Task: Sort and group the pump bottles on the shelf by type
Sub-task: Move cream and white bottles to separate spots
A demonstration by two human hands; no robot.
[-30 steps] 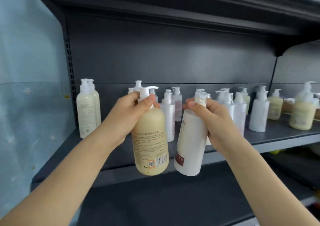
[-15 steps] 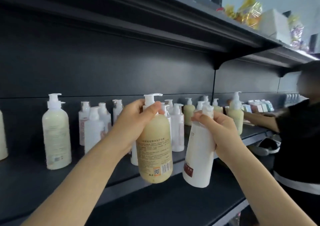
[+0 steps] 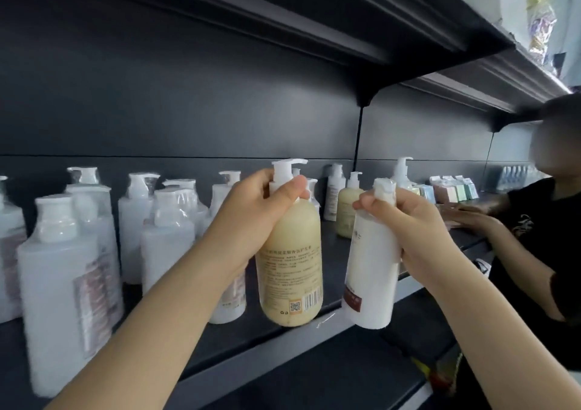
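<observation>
Cream rounded bottle (image 3: 290,261), white cylindrical bottle (image 3: 371,268), both gripped.

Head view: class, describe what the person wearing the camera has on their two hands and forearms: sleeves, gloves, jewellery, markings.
Nothing is worn. The left hand and right hand are bare, no gloves, and no rings show. The left forearm and right forearm are uncovered to the frame's edge: no sleeves, watch, bracelet or markings in view.
</observation>
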